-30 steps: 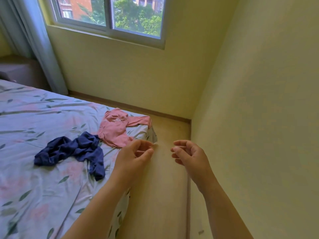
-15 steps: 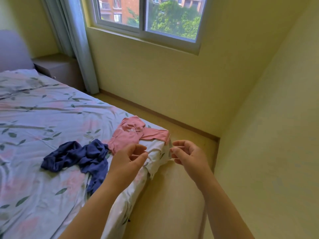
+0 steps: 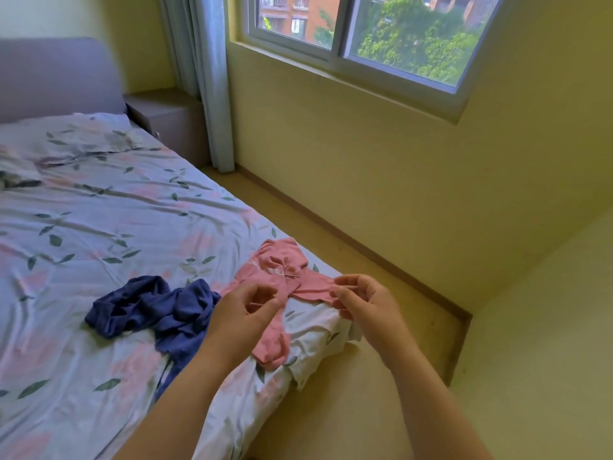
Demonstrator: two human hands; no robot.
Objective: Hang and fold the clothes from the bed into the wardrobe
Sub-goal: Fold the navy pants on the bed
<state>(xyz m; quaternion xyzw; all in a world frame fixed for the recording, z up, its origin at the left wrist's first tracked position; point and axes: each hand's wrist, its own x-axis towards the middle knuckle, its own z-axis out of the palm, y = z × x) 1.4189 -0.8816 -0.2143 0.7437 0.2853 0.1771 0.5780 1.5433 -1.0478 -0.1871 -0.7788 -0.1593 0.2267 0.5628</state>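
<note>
Your left hand (image 3: 245,315) and right hand (image 3: 368,308) hover over the near corner of the bed (image 3: 99,227). Both have loosely curled fingers, and neither has plainly closed on any cloth. The left hand holds nothing. The right hand's fingertips sit at the end of a sleeve, and you cannot tell from here whether they touch it.

That sleeve belongs to the pink garment (image 3: 282,270), which lies crumpled on the bed's near corner, right at the edge by the floor. The blue garment (image 3: 156,307) is bunched beside it, further in on the bed, and the two look to be touching or nearly so.

By the look of it, the task is barely begun. Both pieces lie unfolded on the bed, no hanger shows, and the wardrobe is out of view. You have yet to pick up, fold or hang, and carry each one, and the pink one seems first in line.

The bed wears a pale sheet with leaves and pink blotches, wrinkled all over. At its far end are a matching pillow (image 3: 66,137) and a grey padded headboard (image 3: 56,78). Beside the head of the bed stands a low cabinet (image 3: 172,117), with a pale curtain (image 3: 205,78) hanging just past it. Along the bed's window side runs a strip of tan floor (image 3: 424,327) under a yellow wall, and above it a window (image 3: 381,24) shows trees and brick buildings.
</note>
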